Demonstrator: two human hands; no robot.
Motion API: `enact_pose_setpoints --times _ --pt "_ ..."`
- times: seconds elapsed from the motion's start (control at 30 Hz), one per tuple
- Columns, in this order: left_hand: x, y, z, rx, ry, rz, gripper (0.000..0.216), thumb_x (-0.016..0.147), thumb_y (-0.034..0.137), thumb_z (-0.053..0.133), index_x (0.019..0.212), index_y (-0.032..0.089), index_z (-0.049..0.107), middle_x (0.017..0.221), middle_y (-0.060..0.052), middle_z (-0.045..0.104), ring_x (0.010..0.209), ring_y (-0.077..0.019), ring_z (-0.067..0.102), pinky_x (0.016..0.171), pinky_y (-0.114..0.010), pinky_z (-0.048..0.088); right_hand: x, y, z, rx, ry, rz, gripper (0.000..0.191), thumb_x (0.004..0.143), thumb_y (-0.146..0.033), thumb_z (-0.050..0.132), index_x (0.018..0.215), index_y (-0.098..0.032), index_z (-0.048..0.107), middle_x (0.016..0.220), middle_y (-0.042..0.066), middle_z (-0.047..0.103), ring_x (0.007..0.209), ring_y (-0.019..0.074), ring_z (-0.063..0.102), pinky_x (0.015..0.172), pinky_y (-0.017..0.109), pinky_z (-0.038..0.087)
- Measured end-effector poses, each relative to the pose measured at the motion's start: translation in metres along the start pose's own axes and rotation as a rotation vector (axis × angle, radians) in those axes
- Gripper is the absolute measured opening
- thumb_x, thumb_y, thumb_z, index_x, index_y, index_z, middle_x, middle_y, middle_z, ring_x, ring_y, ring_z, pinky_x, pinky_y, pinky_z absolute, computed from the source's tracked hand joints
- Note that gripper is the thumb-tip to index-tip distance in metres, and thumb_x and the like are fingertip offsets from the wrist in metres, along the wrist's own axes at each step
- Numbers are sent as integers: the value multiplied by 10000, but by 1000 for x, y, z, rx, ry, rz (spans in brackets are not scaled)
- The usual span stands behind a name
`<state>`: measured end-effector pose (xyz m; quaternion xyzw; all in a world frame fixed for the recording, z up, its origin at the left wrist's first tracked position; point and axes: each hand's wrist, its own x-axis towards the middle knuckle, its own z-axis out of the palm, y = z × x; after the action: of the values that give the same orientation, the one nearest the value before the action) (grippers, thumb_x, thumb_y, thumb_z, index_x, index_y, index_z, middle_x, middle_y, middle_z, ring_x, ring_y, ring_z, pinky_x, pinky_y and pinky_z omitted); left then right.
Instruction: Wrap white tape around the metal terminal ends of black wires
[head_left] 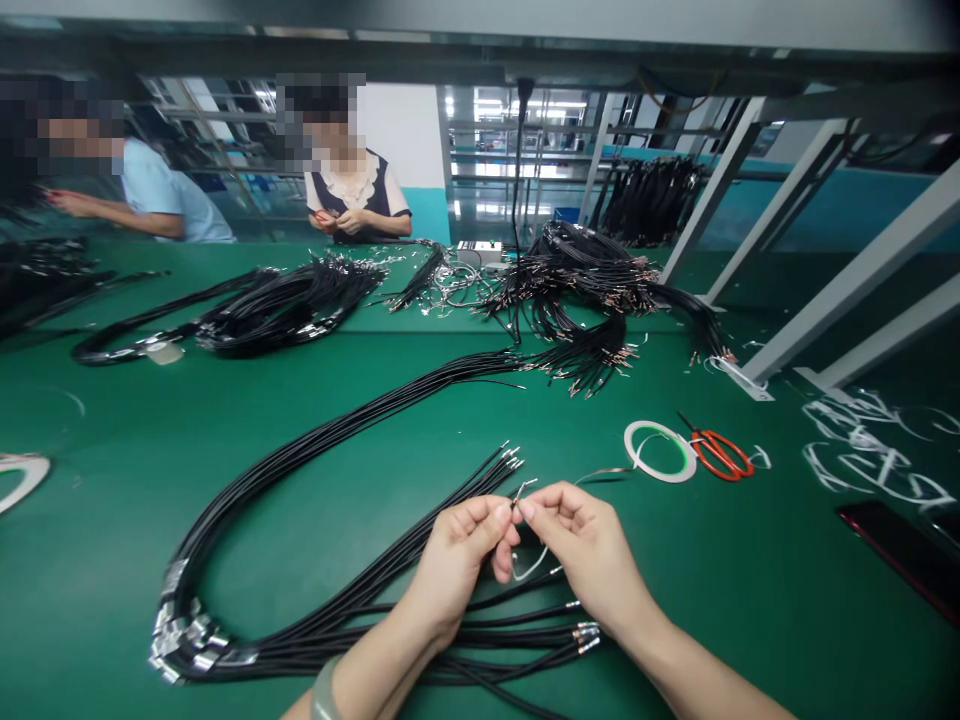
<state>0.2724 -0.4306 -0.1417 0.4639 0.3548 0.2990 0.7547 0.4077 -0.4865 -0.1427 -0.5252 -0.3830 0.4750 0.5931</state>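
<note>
My left hand is closed in a pinch on a thin black cable, whose bare metal tip pokes up between my fingertips. Against that tip press the thumb and fingers of my right hand; what lies between them is hidden. A thin white strip curls below both hands. From behind my right fingers a narrow strip runs to a white-rimmed tape roll on the green table. Beneath my hands lies a looped bundle of black cables, banded with shiny silver tape at its bend.
Orange-handled scissors lie beside the roll. White strip scraps and a dark phone-like object are at right, near metal posts. Cable heaps and coiled cables lie farther back. Two people sit across the table.
</note>
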Motion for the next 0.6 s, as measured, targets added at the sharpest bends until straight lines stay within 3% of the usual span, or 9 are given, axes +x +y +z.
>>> enact_pose_setpoints --times 0.3,0.43,0.53,0.6 --pt "-1 5 -1 -103 -77 -99 252 802 348 632 714 112 624 448 61 427 374 -29 271 364 -143 256 2 -6 1 64 -13 22 152 779 -299 684 751 -151 660 727 26 676 705 141 604 690 246 459" --pt "-3 3 1 -125 -118 -95 250 797 352 642 717 115 630 470 63 433 376 -23 250 363 -141 231 3 0 1 89 -12 71 165 765 -304 693 718 -154 641 650 -6 633 596 106 548 575 212 416" --pt "-3 2 2 -54 -167 -70 276 803 378 629 725 114 641 482 47 472 374 -29 298 379 -153 268 8 6 -2 124 -38 188 213 767 -350 681 723 -148 630 541 -33 566 458 75 441 450 191 307" --pt "-1 3 1 10 -135 -33 272 803 382 629 765 115 655 537 27 524 399 -39 357 409 -165 317 12 6 -8 124 9 202 243 764 -383 677 750 -146 624 536 -43 535 418 59 363 418 189 232"
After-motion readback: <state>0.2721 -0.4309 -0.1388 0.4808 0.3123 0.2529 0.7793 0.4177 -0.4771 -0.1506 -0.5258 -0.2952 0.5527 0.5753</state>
